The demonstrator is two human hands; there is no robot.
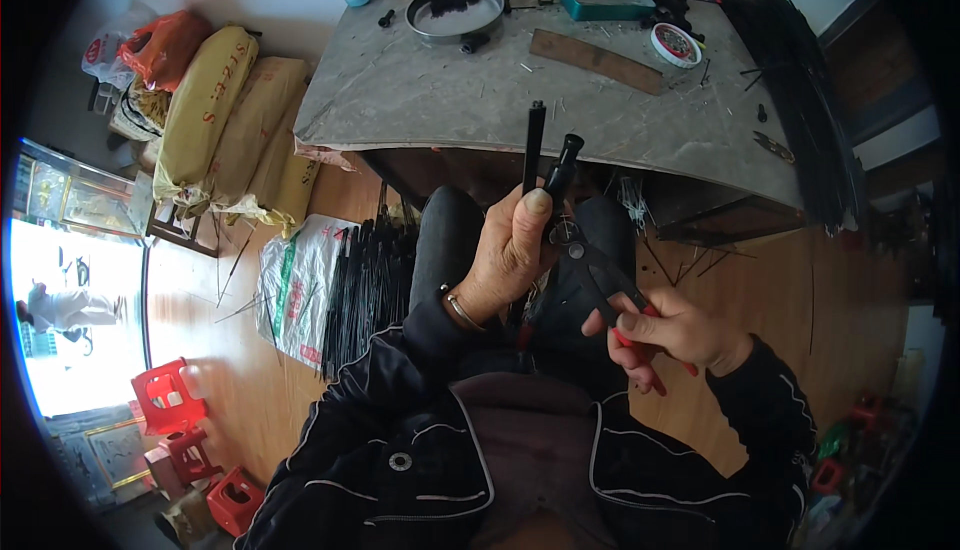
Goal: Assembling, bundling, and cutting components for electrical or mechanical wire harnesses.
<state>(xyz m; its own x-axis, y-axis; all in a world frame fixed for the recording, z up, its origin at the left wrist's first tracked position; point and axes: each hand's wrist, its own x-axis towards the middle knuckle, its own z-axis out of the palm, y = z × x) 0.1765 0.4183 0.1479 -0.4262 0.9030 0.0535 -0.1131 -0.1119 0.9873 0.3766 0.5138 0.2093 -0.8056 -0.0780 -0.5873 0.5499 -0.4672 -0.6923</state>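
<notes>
Above my lap, my left hand point(508, 242) is closed round a slim black rod point(534, 145) and a thicker black tubular piece point(567, 162). Both point up and away from me, side by side, with my thumb pressed over them. To the right, my right hand point(668, 332) grips pliers point(597, 272) with red handles. Their dark jaws meet the lower part of the tubular piece, close to my left fingers, where a small wire ring point(563, 232) seems to sit. Exactly what the jaws pinch cannot be made out.
A grey table point(420, 100) stands ahead, bearing a round metal dish point(455, 12), a teal tray point(607, 2), a wooden strip point(596, 61) and cutters point(774, 147). Black rods point(378, 280) lie left of my legs. Yellow sacks point(205, 115) and red stools point(168, 395) stand farther left.
</notes>
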